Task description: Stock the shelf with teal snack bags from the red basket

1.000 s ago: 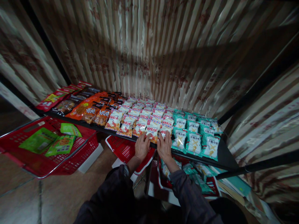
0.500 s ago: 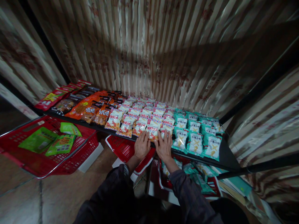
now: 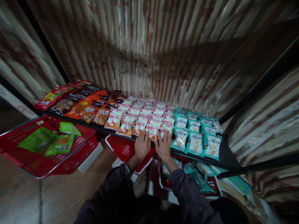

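Note:
Rows of white snack bags with red print (image 3: 153, 127) lie on a black shelf (image 3: 227, 155). At the front row, my left hand (image 3: 142, 145) rests with its fingers stretched against the lower ends of the bags. My right hand (image 3: 163, 145) lies beside it, fingers spread on the front bags near the shelf edge. Neither hand is closed round a bag. Right of the white bags are teal bags (image 3: 195, 141); orange bags (image 3: 87, 109), dark bags (image 3: 64, 105) and red bags (image 3: 50, 99) fill the left end.
A red basket (image 3: 81, 146) with green packets (image 3: 62, 144) stands at the lower left. Below the shelf are another red basket (image 3: 121, 147) and one holding teal bags (image 3: 202, 180). Black posts and a striped curtain (image 3: 149, 46) stand behind.

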### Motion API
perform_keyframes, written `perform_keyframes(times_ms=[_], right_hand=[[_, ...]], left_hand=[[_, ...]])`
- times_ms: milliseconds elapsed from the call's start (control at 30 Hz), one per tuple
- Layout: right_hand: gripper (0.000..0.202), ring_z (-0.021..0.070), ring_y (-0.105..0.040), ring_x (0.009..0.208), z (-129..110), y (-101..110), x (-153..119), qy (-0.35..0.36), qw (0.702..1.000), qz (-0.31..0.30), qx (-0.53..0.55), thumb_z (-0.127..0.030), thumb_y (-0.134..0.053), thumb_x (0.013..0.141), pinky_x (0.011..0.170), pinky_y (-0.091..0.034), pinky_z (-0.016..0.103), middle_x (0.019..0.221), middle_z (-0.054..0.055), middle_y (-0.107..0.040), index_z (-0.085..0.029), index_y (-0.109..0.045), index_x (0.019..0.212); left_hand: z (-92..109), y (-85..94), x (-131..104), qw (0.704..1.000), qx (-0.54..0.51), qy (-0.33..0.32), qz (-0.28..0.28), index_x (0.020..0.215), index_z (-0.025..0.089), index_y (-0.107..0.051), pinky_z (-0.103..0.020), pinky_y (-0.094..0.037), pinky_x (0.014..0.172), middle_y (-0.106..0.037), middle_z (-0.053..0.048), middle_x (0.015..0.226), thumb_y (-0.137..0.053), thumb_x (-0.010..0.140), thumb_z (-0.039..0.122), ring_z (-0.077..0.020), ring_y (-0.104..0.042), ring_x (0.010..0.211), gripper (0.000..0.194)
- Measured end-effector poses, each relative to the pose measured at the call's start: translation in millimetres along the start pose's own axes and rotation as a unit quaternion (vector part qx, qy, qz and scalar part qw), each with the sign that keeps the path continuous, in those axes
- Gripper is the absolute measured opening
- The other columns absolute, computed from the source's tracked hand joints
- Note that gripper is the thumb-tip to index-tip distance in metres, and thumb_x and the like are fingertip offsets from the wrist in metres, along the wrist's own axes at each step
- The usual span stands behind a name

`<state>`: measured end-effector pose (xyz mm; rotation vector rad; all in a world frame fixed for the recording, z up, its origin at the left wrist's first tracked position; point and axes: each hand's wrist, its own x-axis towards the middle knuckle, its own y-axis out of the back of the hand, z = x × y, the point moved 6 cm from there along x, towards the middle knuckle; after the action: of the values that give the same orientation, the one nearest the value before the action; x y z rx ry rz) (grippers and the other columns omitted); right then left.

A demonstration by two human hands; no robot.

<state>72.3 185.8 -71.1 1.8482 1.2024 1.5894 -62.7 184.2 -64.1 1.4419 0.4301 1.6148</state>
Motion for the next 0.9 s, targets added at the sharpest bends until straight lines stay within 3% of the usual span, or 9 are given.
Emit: perform_keyframes(times_ms=[267, 533, 733, 900], right_hand=[[0.049, 0.0341, -0.012, 0.149, -1.6, 1.5, 1.0, -0.004, 1.000, -0.005, -0.006, -0.035, -0.041, 0.098, 0.112, -0.026, 0.058, 0.161, 0.013, -0.023, -0.023, -0.046, 0.145], [0.050, 0.0333, -0.010, 0.149, -5.9, 6.0, -6.9, 0.005, 0.999, 0.015, -0.047, -0.036, -0.041, 0.098, 0.114, -0.023, 0.057, 0.163, 0.013, -0.017, -0.023, -0.043, 0.146], [0.049, 0.0322, -0.013, 0.149, -5.0, 3.2, -6.7, 0.002, 0.999, -0.001, -0.044, -0.035, -0.040, 0.099, 0.114, -0.022, 0.056, 0.162, 0.014, -0.022, -0.023, -0.045, 0.146], [0.049, 0.0316, -0.011, 0.149, -5.6, 5.2, -4.5, -0.001, 0.999, -0.006, -0.038, -0.033, -0.040, 0.098, 0.115, -0.022, 0.055, 0.162, 0.014, -0.021, -0.022, -0.044, 0.146]], left_hand=[[0.3, 1.0, -0.5, 1.000, 0.007, 0.000, 0.003, 0.135, 0.015, -0.054, -0.041, -0.045, 0.097, -0.058, -0.016, 0.138, -0.044, 0.092, 0.023, -0.0290, -0.055, 0.126, 0.045], [0.6, -7.1, -10.2, 0.999, -0.007, -0.040, 0.018, 0.146, 0.012, -0.040, -0.044, -0.038, 0.110, -0.043, -0.017, 0.151, -0.042, 0.094, 0.019, -0.0288, -0.037, 0.142, 0.052], [0.8, -14.7, -11.3, 0.998, -0.014, -0.054, 0.018, 0.145, 0.011, -0.039, -0.045, -0.039, 0.111, -0.040, -0.018, 0.152, -0.041, 0.094, 0.017, -0.0286, -0.032, 0.145, 0.051], [3.3, -13.7, -10.8, 0.996, -0.028, -0.071, 0.047, 0.149, 0.010, -0.030, -0.051, -0.034, 0.115, -0.031, -0.021, 0.157, -0.041, 0.095, 0.018, -0.0297, -0.018, 0.150, 0.056]])
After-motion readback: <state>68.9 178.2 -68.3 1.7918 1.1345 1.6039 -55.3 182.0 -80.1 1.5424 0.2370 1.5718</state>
